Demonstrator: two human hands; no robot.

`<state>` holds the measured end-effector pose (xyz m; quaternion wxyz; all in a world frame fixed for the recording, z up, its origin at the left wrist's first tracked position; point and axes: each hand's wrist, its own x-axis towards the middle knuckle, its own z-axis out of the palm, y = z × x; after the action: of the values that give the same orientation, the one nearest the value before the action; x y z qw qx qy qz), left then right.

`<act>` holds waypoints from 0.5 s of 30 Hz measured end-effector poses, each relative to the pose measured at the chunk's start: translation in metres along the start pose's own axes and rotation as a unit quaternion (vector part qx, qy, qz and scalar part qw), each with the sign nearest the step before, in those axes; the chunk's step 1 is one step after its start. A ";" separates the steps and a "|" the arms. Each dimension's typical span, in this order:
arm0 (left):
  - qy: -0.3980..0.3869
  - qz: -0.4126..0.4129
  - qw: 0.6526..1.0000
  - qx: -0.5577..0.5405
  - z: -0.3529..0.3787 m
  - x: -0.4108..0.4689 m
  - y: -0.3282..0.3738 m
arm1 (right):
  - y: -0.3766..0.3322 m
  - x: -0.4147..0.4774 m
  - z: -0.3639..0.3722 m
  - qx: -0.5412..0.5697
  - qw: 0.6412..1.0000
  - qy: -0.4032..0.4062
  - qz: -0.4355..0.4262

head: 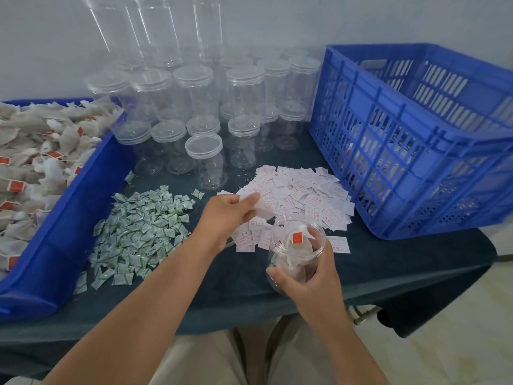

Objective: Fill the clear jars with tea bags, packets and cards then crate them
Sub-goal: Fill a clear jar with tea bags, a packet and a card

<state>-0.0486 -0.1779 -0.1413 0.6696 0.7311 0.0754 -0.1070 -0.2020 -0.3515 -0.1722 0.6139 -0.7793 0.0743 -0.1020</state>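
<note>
My right hand [313,269] grips an open clear jar [291,245] tilted toward me, with tea bags and a red tag inside. My left hand [230,212] pinches a white card [265,209] just left of and above the jar's mouth, over the pile of white cards [299,195]. A heap of green-and-white packets [138,232] lies to the left on the dark cloth. Tea bags with red tags [36,162] fill the blue tray [83,195] at the far left.
Several lidded empty clear jars [205,159] stand at the back centre, with tall stacks behind them. A large blue slotted crate [416,140] sits at the right and holds some filled jars. The table's front edge is near my knees.
</note>
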 end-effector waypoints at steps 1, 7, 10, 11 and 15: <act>-0.005 -0.005 1.000 -0.009 0.000 0.000 0.001 | 0.000 0.000 0.000 -0.001 1.000 -0.001 0.000; 0.056 0.099 0.993 0.032 -0.001 -0.012 0.011 | 0.001 0.004 0.001 -0.002 1.000 0.004 -0.012; 0.106 0.153 0.980 0.077 -0.007 -0.012 0.019 | -0.002 0.006 0.004 -0.010 1.000 0.007 -0.024; 0.103 0.161 0.975 0.116 -0.007 -0.012 0.023 | -0.002 0.007 0.005 -0.009 1.000 0.007 -0.026; 0.008 0.133 0.977 0.166 0.000 -0.006 0.024 | -0.001 0.009 0.008 -0.001 1.000 0.006 -0.015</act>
<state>-0.0486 -0.1801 -0.1171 0.5463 0.8365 -0.0353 -0.0221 -0.1915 -0.3454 -0.1721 0.6108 -0.7805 0.0665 -0.1151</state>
